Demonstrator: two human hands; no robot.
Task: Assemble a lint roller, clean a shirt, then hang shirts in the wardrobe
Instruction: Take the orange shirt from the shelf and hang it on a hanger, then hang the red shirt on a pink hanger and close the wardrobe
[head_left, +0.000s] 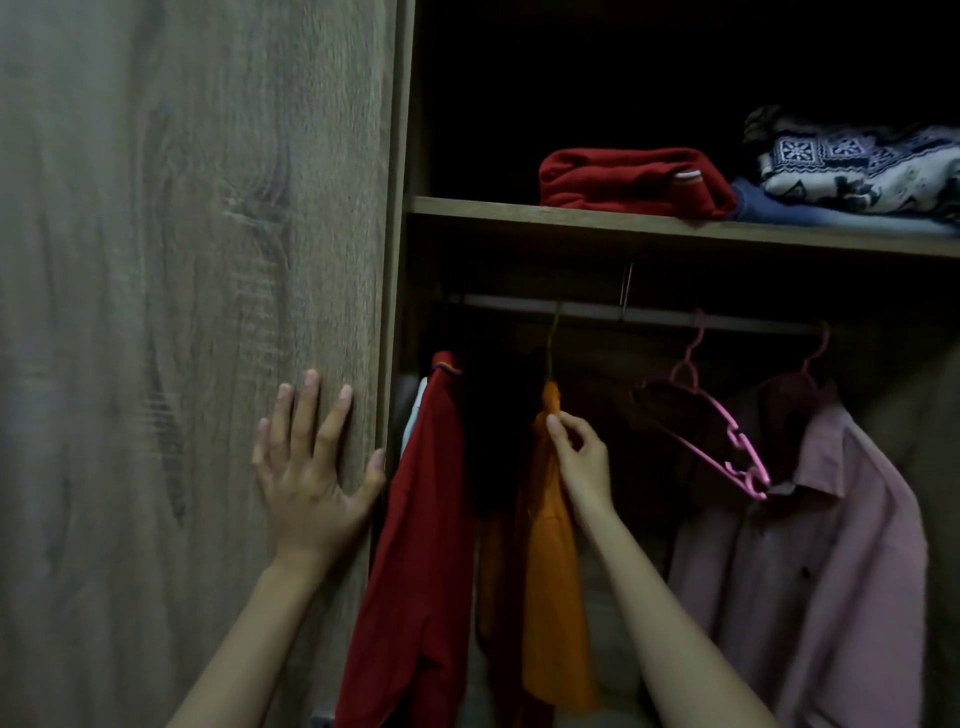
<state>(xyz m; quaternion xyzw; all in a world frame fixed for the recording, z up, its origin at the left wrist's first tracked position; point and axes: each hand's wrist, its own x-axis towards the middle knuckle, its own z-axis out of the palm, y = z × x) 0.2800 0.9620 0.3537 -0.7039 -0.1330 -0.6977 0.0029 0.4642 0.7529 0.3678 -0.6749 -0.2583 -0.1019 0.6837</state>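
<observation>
My left hand (311, 462) lies flat with spread fingers on the wooden wardrobe door (182, 312). My right hand (579, 454) pinches the shoulder of an orange shirt (550, 571), which hangs from the metal rail (597, 309) by a thin hook. Left of it hang a dark garment (498, 431) and a red shirt (415, 545). A pink shirt (810, 571) hangs at the right on a pink hanger (813, 364). Between them an empty pink hanger (722, 441) hangs tilted.
A shelf (571, 221) above the rail carries a folded red garment (628, 182), a blue one and a patterned knit (857, 166). The wardrobe interior is dark. Open room on the rail lies between the orange shirt and the empty hanger.
</observation>
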